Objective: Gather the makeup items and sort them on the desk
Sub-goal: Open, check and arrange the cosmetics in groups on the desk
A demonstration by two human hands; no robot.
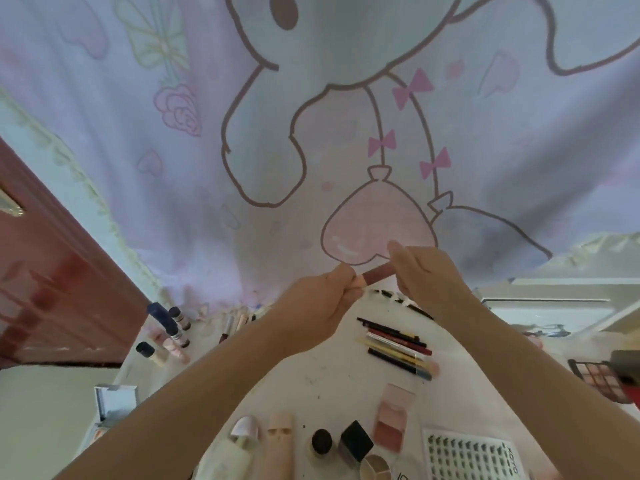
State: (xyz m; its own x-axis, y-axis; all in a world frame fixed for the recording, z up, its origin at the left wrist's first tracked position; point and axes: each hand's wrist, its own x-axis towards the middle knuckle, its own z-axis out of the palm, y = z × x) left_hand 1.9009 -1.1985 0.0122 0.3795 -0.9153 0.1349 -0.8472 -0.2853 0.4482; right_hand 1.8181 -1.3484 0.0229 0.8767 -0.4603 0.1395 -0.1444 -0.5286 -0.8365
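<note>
Both hands are raised above the white desk [322, 379] and hold one slim dusty-pink lip tube [377, 273] between them. My left hand [322, 303] pinches its left end with curled fingers. My right hand [426, 275] grips its right end. Below them lies a row of several pencils and liners [398, 344]. Small bottles [173, 332] stand at the desk's left edge. Near the front edge sit a blush palette [391, 419], a black cube jar [356, 441], a round black pot [322, 441], a pink tube [280, 441] and a lash tray [471, 459].
A large cartoon-print curtain [311, 133] hangs right behind the desk. A dark red door [52, 271] stands at the left. An open eyeshadow palette [602, 379] lies off to the right, and a small blue-grey box [114, 403] sits at the desk's left front.
</note>
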